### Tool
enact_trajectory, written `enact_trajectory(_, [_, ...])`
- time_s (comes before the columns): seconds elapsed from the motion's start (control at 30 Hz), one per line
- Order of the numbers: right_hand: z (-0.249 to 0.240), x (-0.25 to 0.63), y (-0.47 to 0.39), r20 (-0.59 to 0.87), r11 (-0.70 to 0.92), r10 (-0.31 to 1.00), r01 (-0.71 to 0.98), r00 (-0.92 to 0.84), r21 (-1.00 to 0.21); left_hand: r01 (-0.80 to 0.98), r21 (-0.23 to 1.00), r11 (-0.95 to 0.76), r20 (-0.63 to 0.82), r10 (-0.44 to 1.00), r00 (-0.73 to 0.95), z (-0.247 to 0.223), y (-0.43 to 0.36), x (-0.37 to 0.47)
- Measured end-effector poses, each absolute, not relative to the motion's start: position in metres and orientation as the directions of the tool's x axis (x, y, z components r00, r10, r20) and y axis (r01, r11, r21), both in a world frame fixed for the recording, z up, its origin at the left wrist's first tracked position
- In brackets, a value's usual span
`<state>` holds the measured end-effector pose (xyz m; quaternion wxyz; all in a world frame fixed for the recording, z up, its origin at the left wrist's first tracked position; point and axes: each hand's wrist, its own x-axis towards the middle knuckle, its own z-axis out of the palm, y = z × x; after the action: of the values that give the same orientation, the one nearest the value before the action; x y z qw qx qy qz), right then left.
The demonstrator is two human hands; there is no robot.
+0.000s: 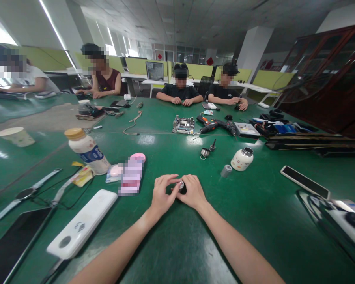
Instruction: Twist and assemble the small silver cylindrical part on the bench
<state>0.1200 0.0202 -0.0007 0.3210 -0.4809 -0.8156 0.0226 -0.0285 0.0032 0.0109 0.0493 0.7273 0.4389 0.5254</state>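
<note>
My left hand (165, 194) and my right hand (193, 191) meet above the green table, close in front of me. Between them is a small round part (181, 184) with a pale top and a dark side, largely hidden by the fingers. The right hand curls round it, while the left thumb and fingertips press on it from the other side. To the right stand a white patterned flask (242, 159) without its lid and a grey cylindrical cap (226, 170). Farther off lie a small metal strainer (204, 152) and a dark stopper-like piece (213, 145).
On the left are a white power bank (84, 223), a milk bottle (87, 152), a watch (25, 193) and a tablet (17, 240). A phone (305, 181) lies at right. Beyond are a circuit board (183, 124) and power drills (215, 125); several people sit across the table.
</note>
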Motion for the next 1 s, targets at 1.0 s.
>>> enact_trajectory(1.0, [0.0, 0.12, 0.023, 0.469, 0.404, 0.873, 0.73, -0.129, -0.551, 0.721, 0.547, -0.426, 0.611, 0.792, 0.004, -0.007, 0.022, -0.043])
